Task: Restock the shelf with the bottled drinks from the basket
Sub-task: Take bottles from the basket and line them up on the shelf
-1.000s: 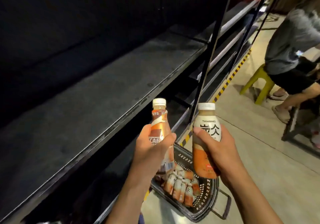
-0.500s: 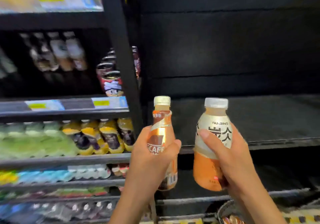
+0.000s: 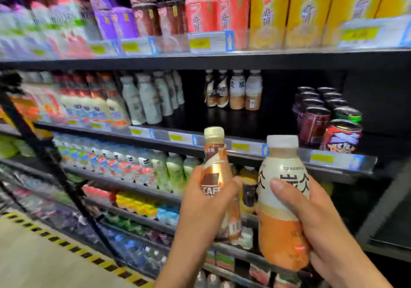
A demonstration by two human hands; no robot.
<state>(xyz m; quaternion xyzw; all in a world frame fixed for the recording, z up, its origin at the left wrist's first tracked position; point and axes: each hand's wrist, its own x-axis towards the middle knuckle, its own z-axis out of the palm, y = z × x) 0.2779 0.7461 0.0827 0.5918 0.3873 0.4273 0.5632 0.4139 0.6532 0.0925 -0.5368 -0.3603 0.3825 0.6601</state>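
My left hand grips a slim brown-and-copper coffee bottle with a beige cap, held upright. My right hand grips a fatter cream-and-orange bottle with a white cap, also upright. Both bottles are raised in front of the middle shelf. At the back of that shelf stand a few matching bottles, with bare dark shelf in front of them. The basket is out of view.
Cans stand on the same shelf to the right. Pale bottles fill its left part. Yellow and red packs line the shelf above, and drinks crowd the lower shelves. Yellow-black tape marks the floor edge.
The view has swung left and up from the empty dark shelf to the stocked bay. Both hands still hold their bottles, now raised to the middle shelf's height.
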